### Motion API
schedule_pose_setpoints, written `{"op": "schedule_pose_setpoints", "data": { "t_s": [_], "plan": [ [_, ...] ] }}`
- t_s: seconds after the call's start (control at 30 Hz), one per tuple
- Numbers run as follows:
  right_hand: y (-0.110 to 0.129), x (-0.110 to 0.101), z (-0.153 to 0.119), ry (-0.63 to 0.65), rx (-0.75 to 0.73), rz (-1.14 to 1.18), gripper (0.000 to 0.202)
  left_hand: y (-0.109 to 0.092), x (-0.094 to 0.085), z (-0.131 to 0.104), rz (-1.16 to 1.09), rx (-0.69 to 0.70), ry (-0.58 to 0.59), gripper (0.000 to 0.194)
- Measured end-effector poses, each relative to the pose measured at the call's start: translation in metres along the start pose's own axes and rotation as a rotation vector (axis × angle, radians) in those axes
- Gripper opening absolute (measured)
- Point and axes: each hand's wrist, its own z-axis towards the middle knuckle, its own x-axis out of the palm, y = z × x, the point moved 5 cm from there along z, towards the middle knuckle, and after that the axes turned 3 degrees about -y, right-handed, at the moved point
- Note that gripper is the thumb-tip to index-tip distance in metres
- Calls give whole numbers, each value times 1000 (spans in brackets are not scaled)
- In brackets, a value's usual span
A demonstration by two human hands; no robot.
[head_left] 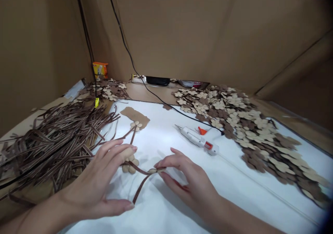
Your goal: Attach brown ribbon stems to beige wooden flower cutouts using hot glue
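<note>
- Left hand (95, 182) lies near the camera, fingers spread, thumb tip beside one end of the brown ribbon (141, 188); I can't tell if they touch.
- Right hand (194, 178) pinches the small tan flower (152, 171) and ribbon, over the near half of the white board (158, 137).
- If that pinch gets loose, the ribbon might slip off the flower.
- The glue gun (195, 137) lies toward the board's right side; its tip could burn a finger if it is hot and a hand bumps it.
- A tug on the black cord (156, 95) could drag the gun.
- I count two hands, one gun, one paper scrap (136, 114) and two other tan flowers (130, 165) with ribbons.
- Past the left edge, the ribbon heap (59, 133) is too messy to count; so is the flower heap (244, 123) by the right edge.
</note>
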Motion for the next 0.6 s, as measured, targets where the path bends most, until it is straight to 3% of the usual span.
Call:
{"op": "schedule_pose_setpoints", "data": {
  "t_s": [0.1, 0.33, 0.6],
  "plan": [
    [7, 7, 10, 9, -42, 38, 24, -3, -1, 2, 24, 12, 11, 73],
    [21, 31, 34, 137, 22, 210, 27, -2, -3, 6, 26, -57, -105, 20],
    [23, 34, 44, 146, 98, 388, 19, 2, -10, 8, -129, -73, -134, 13]
  ]
}}
